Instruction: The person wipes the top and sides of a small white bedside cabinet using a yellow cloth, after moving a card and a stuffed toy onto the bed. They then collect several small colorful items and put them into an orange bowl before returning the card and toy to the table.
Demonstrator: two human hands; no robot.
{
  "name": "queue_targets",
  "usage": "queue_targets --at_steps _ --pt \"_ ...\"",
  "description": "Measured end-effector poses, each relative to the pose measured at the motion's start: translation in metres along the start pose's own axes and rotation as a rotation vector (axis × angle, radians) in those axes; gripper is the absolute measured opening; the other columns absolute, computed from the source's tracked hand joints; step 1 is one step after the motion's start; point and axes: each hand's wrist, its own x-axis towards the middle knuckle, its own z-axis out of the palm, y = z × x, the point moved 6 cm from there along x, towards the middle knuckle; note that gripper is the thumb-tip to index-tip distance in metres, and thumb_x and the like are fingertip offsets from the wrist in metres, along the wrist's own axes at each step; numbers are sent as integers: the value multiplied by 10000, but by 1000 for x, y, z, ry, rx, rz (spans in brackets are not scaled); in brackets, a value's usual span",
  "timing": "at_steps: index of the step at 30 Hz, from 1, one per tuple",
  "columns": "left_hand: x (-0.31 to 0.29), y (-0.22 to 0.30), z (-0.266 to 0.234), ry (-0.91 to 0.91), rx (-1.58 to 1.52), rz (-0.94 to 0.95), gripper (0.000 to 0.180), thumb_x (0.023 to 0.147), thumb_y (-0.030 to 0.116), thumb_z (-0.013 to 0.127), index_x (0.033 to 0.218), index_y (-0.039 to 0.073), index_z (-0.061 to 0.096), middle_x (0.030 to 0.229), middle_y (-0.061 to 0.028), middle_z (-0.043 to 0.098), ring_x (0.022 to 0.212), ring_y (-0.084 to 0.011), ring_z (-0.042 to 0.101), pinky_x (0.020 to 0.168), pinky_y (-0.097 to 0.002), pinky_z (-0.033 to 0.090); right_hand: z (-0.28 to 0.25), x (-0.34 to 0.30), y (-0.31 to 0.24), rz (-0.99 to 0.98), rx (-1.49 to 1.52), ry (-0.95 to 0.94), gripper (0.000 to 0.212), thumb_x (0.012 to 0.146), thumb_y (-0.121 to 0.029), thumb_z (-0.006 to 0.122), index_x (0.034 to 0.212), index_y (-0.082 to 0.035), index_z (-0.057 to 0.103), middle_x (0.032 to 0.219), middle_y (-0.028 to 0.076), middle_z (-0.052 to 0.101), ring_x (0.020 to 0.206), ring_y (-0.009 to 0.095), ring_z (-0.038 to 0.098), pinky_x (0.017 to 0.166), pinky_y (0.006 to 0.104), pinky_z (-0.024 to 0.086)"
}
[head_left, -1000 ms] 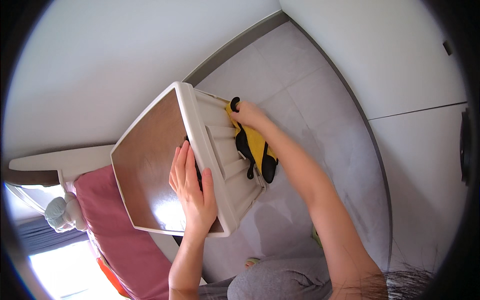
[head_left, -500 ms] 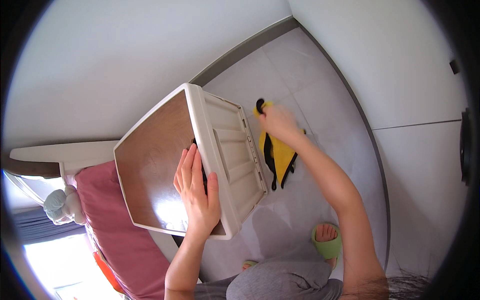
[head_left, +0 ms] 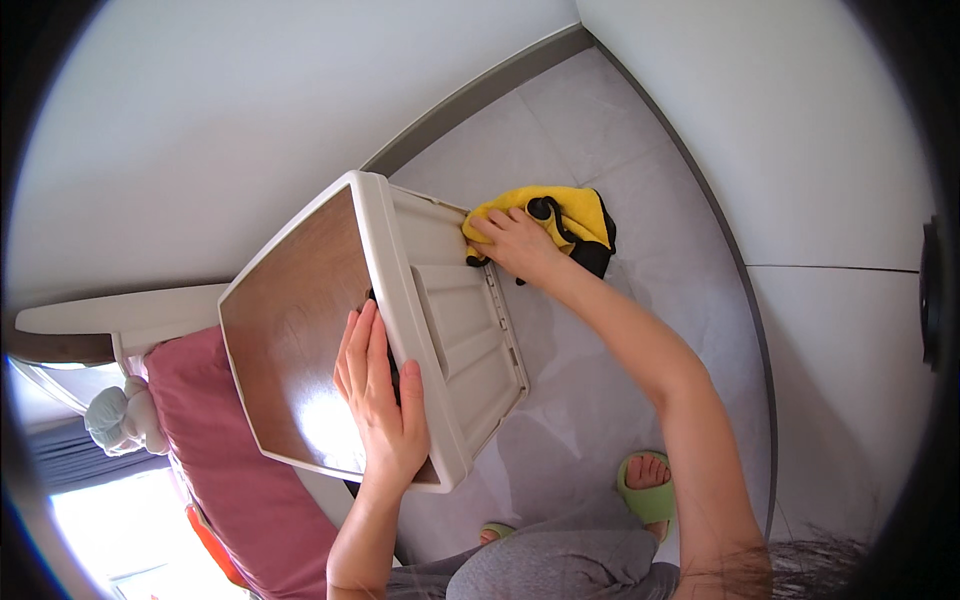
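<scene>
A white storage cabinet (head_left: 455,290) with ribbed panels and a brown wood-look top (head_left: 295,310) stands in front of me. My left hand (head_left: 385,385) lies on the top near its right rim, fingers stretched out and thumb apart. A small black piece (head_left: 393,370) shows partly beside that hand; the hand hides the rest. In my right hand (head_left: 518,245) is a yellow cleaning cloth (head_left: 575,205) with black edging, bunched under the fingers. The cloth meets the far end of the cabinet's ribbed side, and its loose part hangs out to the right.
Grey floor tiles (head_left: 590,380) lie right of the cabinet, bounded by a dark baseboard (head_left: 480,95). White doors (head_left: 840,330) stand on the right. A bed with a dark pink cover (head_left: 225,450) and a plush toy (head_left: 122,415) is at left. My green slipper (head_left: 650,498) is below.
My right hand has moved left with the cloth, from over the floor to the cabinet's ribbed side. The cloth, hanging down before, is now bunched and spread rightward. My left hand stays on the top.
</scene>
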Motion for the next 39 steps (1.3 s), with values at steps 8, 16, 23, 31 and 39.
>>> queue_targets --at_steps 8,16,23,31,39 --pt "0 -3 -1 -19 12 2 540 923 106 538 1428 -60 444 1509 -191 421 1434 -386 333 1161 -491 220 -14 15 19 21 162 22 202 821 -246 698 993 -146 732 1345 33 543 1202 239 499 942 395 429" --pt "0 -5 -5 -15 -8 0 541 919 107 540 1425 -60 448 1503 -193 427 1430 -383 339 1163 -485 214 -4 26 26 229 175 -234 160 848 -274 672 913 -134 713 921 51 698 1037 254 598 909 405 444" --pt "2 -5 -3 0 -36 -1 547 909 102 543 1423 -58 451 1501 -192 430 1422 -388 347 1159 -485 215 11 38 22 379 161 -61 124 789 -219 718 901 -187 761 872 9 657 970 228 584 797 374 440" --pt "0 -4 -5 -5 -8 5 543 918 90 531 1432 -62 437 1503 -193 426 1427 -383 341 1162 -479 214 14 11 -9 389 179 -242 185 733 -154 743 898 -221 793 976 19 645 1046 226 537 857 399 399" --pt "-1 -1 -5 0 -28 6 529 940 110 520 1434 -58 436 1507 -193 421 1434 -375 332 1164 -475 213 8 32 14 615 242 -10 91 750 -152 723 831 -145 764 948 60 661 1043 251 545 872 400 395"
